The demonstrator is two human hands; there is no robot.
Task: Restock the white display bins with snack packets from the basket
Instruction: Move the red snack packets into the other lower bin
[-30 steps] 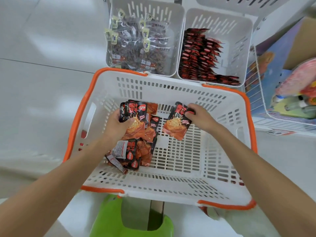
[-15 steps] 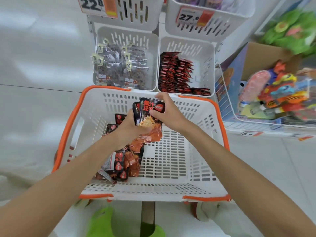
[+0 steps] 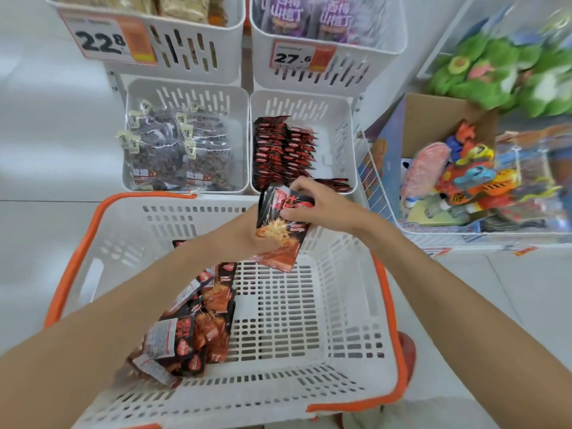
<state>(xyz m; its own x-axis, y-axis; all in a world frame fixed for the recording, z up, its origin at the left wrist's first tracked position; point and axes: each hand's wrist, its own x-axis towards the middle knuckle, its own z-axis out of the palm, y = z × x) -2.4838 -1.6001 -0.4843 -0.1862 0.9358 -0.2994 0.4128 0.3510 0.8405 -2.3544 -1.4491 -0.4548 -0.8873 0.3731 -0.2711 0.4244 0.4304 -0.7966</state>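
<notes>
two hands meet over the far rim of the orange-trimmed basket (image 3: 390, 305), seen from the head view. left hand (image 3: 246, 232) grips a bundle of snack packets (image 3: 278, 239) from behind, its fingers mostly hidden by the foil. right hand (image 3: 323, 205) curls over the bundle's top edge, thumb and fingers pinching it. bundle is upright, slightly tilted, above the basket's far right part, its top about level with the far rim.

loose packets (image 3: 198, 323) are heaped on the basket floor at the left side, partly under the left forearm.

just beyond the basket's far rim, two white bins sit side by side. right bin (image 3: 339, 128) has a row of red-black packets (image 3: 281, 150) stood on edge along its left half. left bin (image 3: 185, 91) holds clear bags of dark snacks (image 3: 173, 150).

further beyond the basket, two more bins carry price tags: 22.8 tag (image 3: 105, 38) and 27.6 tag (image 3: 301, 57).

right of the basket, a box of toys (image 3: 458, 178) sits in a wire rack.
</notes>
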